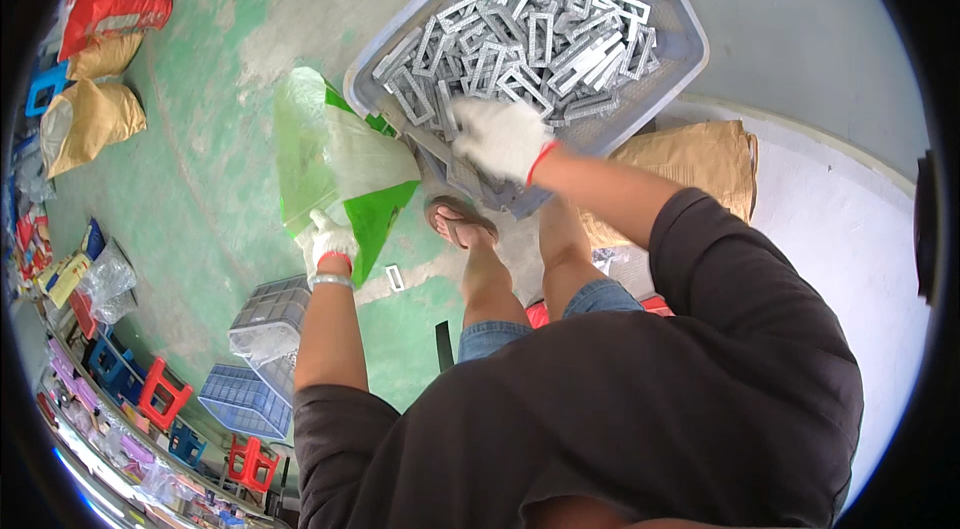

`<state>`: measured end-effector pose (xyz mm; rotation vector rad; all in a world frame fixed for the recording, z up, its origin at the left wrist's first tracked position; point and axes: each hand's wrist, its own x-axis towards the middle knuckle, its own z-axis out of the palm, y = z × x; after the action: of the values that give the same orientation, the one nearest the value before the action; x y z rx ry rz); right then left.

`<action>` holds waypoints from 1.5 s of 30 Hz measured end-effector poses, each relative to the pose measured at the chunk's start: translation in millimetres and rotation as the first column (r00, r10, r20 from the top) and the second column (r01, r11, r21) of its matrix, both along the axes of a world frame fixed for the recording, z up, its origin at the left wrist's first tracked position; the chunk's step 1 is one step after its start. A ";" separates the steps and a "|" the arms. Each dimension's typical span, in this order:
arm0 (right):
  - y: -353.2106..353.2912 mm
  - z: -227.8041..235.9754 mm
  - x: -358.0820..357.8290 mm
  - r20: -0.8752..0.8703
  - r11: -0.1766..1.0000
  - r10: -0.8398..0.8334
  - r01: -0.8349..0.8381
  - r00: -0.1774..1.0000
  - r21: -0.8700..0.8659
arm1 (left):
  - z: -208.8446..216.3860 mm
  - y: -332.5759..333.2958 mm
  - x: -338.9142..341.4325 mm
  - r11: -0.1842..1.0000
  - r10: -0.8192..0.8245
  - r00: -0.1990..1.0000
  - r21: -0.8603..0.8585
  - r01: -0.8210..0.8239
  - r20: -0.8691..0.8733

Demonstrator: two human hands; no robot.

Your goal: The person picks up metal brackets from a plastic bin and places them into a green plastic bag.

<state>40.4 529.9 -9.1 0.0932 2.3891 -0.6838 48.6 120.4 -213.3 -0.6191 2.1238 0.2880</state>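
Observation:
A grey plastic crate (692,17) holds a heap of silvery rectangular metal frames (540,39). My right hand (500,141), in a white knitted glove with a red cuff, is over the crate's near left corner, against the frames there. Its fingers are too blurred to show whether they grip one. To the left, a green and whitish plastic sack (375,164) stands with its side next to the crate. My left hand (328,237), gloved the same way, is closed on the near edge of that sack. What the sack contains is hidden.
One loose frame (395,278) lies on the green floor near my sandalled foot (460,222). Brown paper sacks (700,169) lie right of the crate, by the wall. Stacked plastic baskets (245,399) and red stools (163,394) stand at the lower left; more sacks (95,124) line the far left.

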 end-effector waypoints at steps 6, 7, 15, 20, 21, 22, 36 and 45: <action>100.1 -90.0 -68.8 -0.547 0.879 0.189 0.108 0.815 0.464 | 112.4 93.7 0.7 0.921 -0.388 0.921 0.054 0.387 0.019; 104.2 -91.3 -84.9 -0.477 0.881 0.207 0.049 0.854 0.471 | 124.9 106.9 -2.8 0.916 -0.393 0.920 0.081 0.392 0.000; 118.6 -99.9 -131.7 -0.204 0.889 0.192 -0.082 0.960 0.449 | 177.6 136.9 2.9 0.945 0.194 0.801 0.326 0.002 -0.567; 120.8 -98.3 -139.3 -0.130 0.746 0.424 -0.265 0.896 0.611 | 206.6 173.4 7.3 0.867 0.377 0.662 0.499 -0.006 -0.648; 121.9 -100.5 -142.9 -0.056 0.753 0.421 -0.314 0.906 0.578 | 210.5 182.0 10.3 0.867 0.358 0.655 0.497 0.031 -0.666; 121.5 -102.1 -146.9 0.019 0.760 0.418 -0.361 0.908 0.541 | 214.2 189.6 12.9 0.866 0.340 0.646 0.495 0.068 -0.683; 127.3 -17.2 -126.8 -0.088 0.981 0.178 -0.170 0.980 0.093 | 218.7 252.4 14.5 0.488 0.624 0.779 0.809 -0.328 -0.061; 105.9 44.6 -65.6 0.526 0.186 -0.453 0.654 0.719 -0.733 | 249.9 283.8 -18.4 -0.213 0.647 0.576 0.844 -0.492 0.499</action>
<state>-25.2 635.9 35.5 0.5766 1.3968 -2.1425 30.2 404.3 36.6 -0.6838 0.9801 2.1691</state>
